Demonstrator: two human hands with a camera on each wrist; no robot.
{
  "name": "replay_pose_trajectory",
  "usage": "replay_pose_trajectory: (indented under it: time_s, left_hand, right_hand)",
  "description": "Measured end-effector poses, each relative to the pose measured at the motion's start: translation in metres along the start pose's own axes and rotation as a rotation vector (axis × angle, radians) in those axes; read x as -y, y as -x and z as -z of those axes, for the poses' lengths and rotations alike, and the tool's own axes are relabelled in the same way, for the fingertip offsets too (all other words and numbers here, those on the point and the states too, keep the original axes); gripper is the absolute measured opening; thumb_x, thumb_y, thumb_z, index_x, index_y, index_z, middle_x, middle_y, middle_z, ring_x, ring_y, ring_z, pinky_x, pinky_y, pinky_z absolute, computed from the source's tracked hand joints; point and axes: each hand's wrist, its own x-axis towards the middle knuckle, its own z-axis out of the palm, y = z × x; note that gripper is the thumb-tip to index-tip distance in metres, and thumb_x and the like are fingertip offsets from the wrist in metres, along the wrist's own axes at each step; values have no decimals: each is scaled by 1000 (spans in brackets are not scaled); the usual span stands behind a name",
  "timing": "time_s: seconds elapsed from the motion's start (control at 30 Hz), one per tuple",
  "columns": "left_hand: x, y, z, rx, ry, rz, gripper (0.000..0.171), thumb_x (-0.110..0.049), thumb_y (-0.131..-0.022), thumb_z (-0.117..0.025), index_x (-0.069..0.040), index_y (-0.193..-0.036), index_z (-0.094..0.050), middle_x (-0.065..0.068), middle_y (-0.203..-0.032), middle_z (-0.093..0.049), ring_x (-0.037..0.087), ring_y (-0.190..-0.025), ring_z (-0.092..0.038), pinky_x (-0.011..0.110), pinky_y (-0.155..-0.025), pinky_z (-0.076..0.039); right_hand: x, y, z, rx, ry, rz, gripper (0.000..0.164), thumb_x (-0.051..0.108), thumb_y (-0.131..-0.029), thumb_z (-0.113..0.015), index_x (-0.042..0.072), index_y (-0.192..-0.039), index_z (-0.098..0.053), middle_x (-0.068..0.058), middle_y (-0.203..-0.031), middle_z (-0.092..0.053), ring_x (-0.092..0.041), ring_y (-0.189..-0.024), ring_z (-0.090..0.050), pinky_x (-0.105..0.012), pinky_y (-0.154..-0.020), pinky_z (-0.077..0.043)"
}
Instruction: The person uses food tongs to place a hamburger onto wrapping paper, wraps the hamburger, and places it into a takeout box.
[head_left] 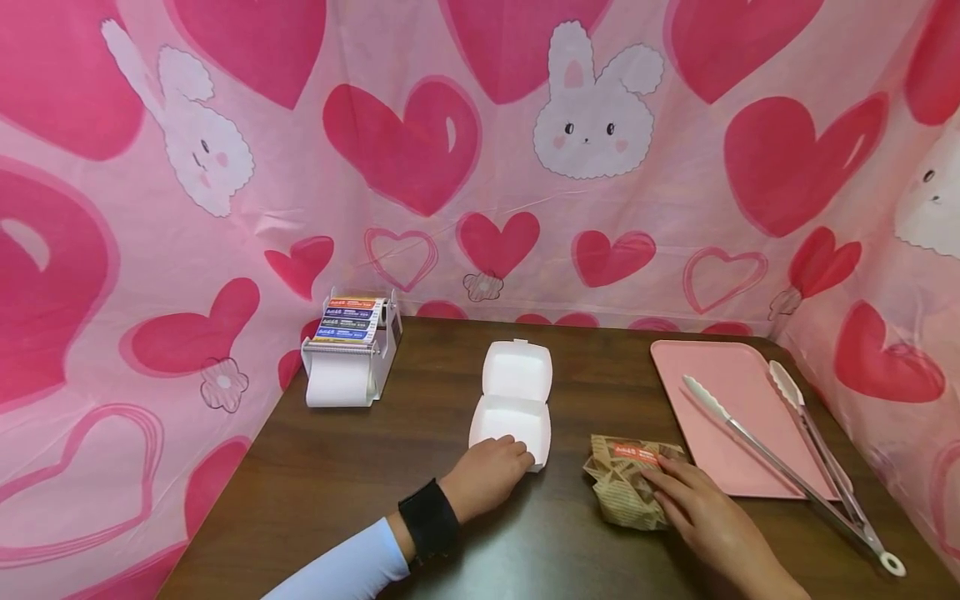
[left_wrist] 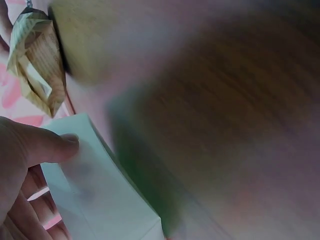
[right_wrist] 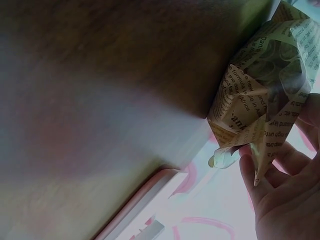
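A white clamshell takeout box stands with its lid folded back on the dark table. My left hand grips its near wall, the thumb on the outside in the left wrist view and the fingers over the edge. To the right sits a food parcel wrapped in brown newsprint-patterned paper, with a red-orange label on top. My right hand holds the parcel's right side, and in the right wrist view thumb and fingers are at the folded paper end. Whatever the paper encloses is hidden.
A pink tray lies at the right, with metal tongs resting across it and their handle end past its near edge. At the back left stands a label dispenser with coloured label rolls. A pink heart-patterned curtain surrounds the table.
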Motion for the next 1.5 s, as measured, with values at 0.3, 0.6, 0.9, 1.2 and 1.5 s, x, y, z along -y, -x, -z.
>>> replay_pose_trajectory:
  time_s: [0.3, 0.6, 0.9, 1.2, 1.5]
  left_hand:
    - [-14, -14, -3, 5, -22, -25, 7, -16, -87, -77, -20, -91, -72, -8, -85, -65, 8, -77, -59, 21, -63, -49]
    - [-17, -24, -4, 12, -57, -41, 6, -17, -88, -76, -21, -92, -73, -8, -85, -65, 7, -78, -60, 21, -62, -50]
    - [-18, -28, -7, -8, -73, -48, 6, -17, -89, -75, -21, -92, -73, -8, -86, -66, 8, -78, -61, 22, -63, -51]
    - [-15, -28, -2, 6, -34, -31, 16, -37, -94, -72, -21, -95, -72, -8, -89, -67, 9, -81, -60, 22, -65, -50]
    - [-17, -29, -2, -18, -15, -40, 5, -26, -96, -69, -22, -93, -71, -9, -88, -66, 9, -81, -60, 22, -65, -49]
  right_hand:
    - [-6, 6, 1, -42, -39, 56, 47, 4, -72, -85, 15, -117, -76, -14, -123, -69, -36, -112, -64, 0, -109, -7]
    - [-6, 8, 4, -40, -26, 49, 47, 5, -73, -85, 16, -118, -76, -12, -122, -69, -34, -110, -65, 1, -107, -6]
    - [-9, 9, 3, -62, -20, 66, 48, 6, -71, -86, 16, -116, -76, -12, -121, -69, -33, -108, -65, 0, -108, -9]
    - [-7, 9, 5, -52, -26, 61, 51, 6, -71, -86, 14, -120, -74, -12, -122, -69, -33, -108, -65, 0, -108, -8]
    - [-11, 7, 4, -129, -80, 115, 43, 19, -87, -79, -1, -124, -67, -22, -122, -64, -37, -108, -60, -5, -112, -14]
